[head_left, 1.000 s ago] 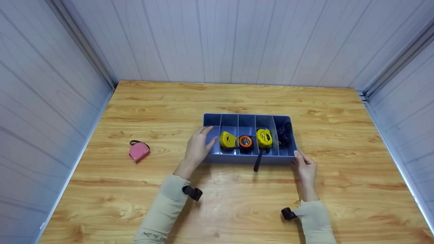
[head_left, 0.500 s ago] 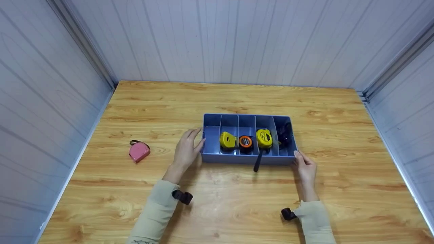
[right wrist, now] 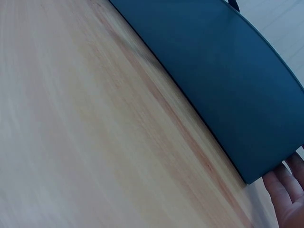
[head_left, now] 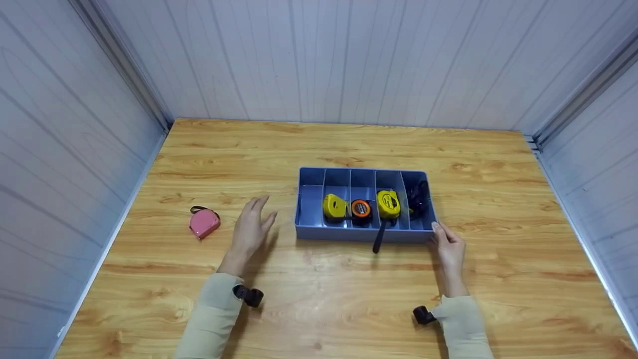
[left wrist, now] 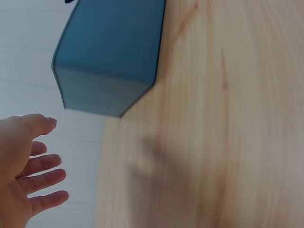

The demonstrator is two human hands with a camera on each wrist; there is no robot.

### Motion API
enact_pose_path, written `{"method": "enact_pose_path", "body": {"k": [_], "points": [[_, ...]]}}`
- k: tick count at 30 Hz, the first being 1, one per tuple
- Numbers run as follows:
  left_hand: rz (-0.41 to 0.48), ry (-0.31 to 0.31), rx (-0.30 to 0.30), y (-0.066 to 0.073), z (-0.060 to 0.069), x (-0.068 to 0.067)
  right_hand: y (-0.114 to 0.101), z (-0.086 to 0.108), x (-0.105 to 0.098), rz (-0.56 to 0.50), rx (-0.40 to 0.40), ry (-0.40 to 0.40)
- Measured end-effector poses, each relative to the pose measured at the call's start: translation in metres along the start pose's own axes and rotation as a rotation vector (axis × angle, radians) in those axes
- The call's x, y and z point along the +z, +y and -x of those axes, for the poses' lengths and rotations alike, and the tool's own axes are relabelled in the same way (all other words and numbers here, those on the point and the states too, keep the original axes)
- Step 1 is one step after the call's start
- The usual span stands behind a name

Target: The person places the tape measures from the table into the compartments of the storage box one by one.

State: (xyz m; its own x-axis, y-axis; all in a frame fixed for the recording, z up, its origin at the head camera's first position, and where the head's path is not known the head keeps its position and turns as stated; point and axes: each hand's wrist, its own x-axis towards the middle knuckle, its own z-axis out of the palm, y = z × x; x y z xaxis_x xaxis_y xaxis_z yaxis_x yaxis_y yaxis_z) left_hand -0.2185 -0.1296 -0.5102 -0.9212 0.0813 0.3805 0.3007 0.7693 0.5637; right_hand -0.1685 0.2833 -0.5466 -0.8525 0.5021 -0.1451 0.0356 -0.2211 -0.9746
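Observation:
A blue-grey divided box (head_left: 349,234) stands on the table. My right hand (head_left: 451,249) grips its near right corner, thumb at the rim and fingers (right wrist: 280,187) against the end wall. From left, its compartments hold nothing, a yellow tape measure (head_left: 335,205), an orange and black tape measure (head_left: 361,209), a larger yellow tape measure (head_left: 388,203) and a dark item (head_left: 419,199) of unclear kind. A black strap (head_left: 380,238) hangs over the front wall. My left hand (head_left: 249,229), fingers spread and holding nothing, is between the box and a pink tape measure (head_left: 204,223).
The wood-grain table (head_left: 319,309) is enclosed by pale panel walls (head_left: 319,60) at the back and both sides. The pink tape measure's dark wrist loop (head_left: 198,208) lies behind it. Each wrist carries a small black camera.
My left hand has left the box's left compartment and moved left, past its left wall, toward the pink tape measure. The right hand and the box have stayed put.

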Motion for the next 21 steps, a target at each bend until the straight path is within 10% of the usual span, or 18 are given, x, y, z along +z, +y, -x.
{"method": "enact_pose_path", "body": {"k": [21], "points": [[-0.06, 0.003, -0.123, -0.058, 0.024, -0.031, 0.011, -0.01, -0.007, -0.052, 0.102, -0.002]]}}
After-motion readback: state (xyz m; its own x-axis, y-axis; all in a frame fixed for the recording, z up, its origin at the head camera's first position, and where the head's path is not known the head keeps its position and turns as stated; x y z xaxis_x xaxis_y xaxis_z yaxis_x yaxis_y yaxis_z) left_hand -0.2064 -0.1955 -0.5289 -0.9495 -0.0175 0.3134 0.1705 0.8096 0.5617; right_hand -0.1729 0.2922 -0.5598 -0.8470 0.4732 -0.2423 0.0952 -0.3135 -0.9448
